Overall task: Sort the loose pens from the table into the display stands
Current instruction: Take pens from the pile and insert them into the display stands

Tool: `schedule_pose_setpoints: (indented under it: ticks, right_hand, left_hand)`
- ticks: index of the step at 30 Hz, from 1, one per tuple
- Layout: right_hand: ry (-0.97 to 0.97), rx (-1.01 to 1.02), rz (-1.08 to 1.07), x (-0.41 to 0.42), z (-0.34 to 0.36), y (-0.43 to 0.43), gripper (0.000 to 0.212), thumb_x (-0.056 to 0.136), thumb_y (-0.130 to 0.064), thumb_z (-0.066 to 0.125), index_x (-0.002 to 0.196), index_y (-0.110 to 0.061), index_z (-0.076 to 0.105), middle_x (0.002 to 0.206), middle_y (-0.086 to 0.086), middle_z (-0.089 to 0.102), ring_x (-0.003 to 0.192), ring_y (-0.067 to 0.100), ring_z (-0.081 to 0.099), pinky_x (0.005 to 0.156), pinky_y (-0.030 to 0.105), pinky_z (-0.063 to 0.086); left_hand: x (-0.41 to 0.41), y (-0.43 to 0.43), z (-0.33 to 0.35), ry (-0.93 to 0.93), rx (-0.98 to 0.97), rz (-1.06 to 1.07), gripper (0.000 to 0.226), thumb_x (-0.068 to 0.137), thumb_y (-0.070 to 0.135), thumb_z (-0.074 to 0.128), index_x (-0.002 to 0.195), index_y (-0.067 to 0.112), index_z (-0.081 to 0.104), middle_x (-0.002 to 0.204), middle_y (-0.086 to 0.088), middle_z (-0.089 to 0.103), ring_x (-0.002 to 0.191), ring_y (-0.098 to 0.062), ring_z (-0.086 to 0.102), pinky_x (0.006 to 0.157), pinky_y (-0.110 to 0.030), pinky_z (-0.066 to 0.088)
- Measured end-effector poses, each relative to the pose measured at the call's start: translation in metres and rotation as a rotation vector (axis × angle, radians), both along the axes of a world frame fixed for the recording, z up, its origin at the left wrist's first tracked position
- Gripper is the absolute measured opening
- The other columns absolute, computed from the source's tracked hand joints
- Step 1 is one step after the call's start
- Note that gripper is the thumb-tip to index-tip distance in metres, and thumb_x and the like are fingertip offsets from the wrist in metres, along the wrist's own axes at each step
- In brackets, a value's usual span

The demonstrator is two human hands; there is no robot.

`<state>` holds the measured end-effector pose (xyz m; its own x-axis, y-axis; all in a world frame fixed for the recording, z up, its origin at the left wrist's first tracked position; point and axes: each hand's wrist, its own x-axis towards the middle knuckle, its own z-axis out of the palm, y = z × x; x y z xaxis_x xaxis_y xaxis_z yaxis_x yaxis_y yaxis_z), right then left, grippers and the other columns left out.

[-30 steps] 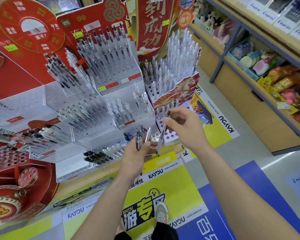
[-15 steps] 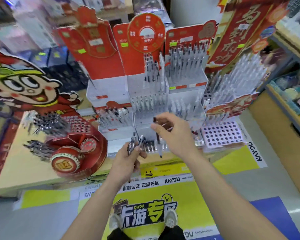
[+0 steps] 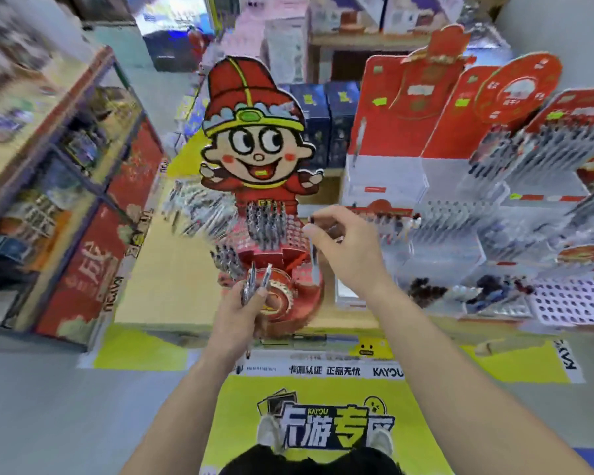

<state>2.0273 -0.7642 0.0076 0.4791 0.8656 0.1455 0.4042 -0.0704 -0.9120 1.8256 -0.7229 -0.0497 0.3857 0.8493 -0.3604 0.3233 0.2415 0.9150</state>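
Observation:
My left hand [image 3: 242, 311] grips a bundle of several pens [image 3: 254, 281] upright, low in front of a red drum-shaped display stand [image 3: 290, 269]. My right hand [image 3: 345, 246] pinches a single pen [image 3: 313, 250] that hangs point down just above that stand's right side. The red stand holds rows of dark pens [image 3: 266, 222] under a cartoon-figure cutout [image 3: 254, 132]. Clear tiered pen stands [image 3: 494, 214] with red backboards fill the table's right side. The picture is blurred by motion.
A white perforated pen tray [image 3: 575, 299] lies at the table's right front. A shelf unit [image 3: 48, 159] with boxed goods stands to the left across a narrow aisle. Dark blue boxes [image 3: 326, 111] stand behind the cutout. A yellow floor mat [image 3: 309, 419] lies under my feet.
The view has swung left, from the clear tiered stands to the red cartoon stand. Both hands kept their pens; the right hand's pen now hangs over the red stand.

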Motion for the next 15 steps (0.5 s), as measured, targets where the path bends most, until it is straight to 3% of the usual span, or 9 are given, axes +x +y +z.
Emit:
schedule_pose_setpoints:
  ticks: [3,6,9,15]
  right_hand:
    - [-0.027,0.003,-0.001,-0.028,0.001,0.030,0.008,0.092,-0.028,0.074,0.097,-0.027,0.067,0.083,-0.011,0.067,0.075,0.002,0.060,0.071,0.019,0.048]
    - [-0.069,-0.011,-0.005,-0.049,-0.005,0.056,0.007,0.090,-0.029,0.074,0.093,-0.029,0.067,0.083,-0.014,0.067,0.081,0.005,0.064,0.075,0.027,0.054]
    - [-0.073,-0.027,0.028,-0.073,-0.013,0.074,0.009,0.089,-0.028,0.075,0.088,-0.031,0.067,0.078,-0.020,0.067,0.079,0.001,0.064,0.073,0.020,0.051]
    - [-0.122,-0.118,0.112,-0.118,-0.041,0.109,0.007,0.089,-0.026,0.077,0.089,-0.021,0.071,0.082,-0.013,0.071,0.076,0.003,0.067,0.075,0.027,0.056]
  left_hand:
    - [-0.036,0.026,-0.005,-0.026,-0.005,0.050,0.019,0.106,0.018,0.052,0.090,0.014,0.062,0.078,-0.004,0.073,0.052,-0.020,0.048,0.049,-0.027,0.036]
    - [-0.067,0.048,-0.011,-0.062,-0.047,0.079,0.016,0.106,0.019,0.052,0.100,0.008,0.062,0.082,-0.003,0.074,0.050,-0.014,0.048,0.048,-0.026,0.036]
    - [-0.088,0.068,-0.019,-0.098,-0.081,0.157,0.014,0.106,0.019,0.052,0.108,0.011,0.063,0.083,-0.004,0.072,0.050,-0.012,0.046,0.049,-0.026,0.034]
    - [-0.122,0.090,-0.043,-0.146,-0.131,0.281,0.015,0.106,0.019,0.051,0.112,0.011,0.062,0.084,-0.003,0.071,0.051,-0.012,0.045,0.052,-0.028,0.033]
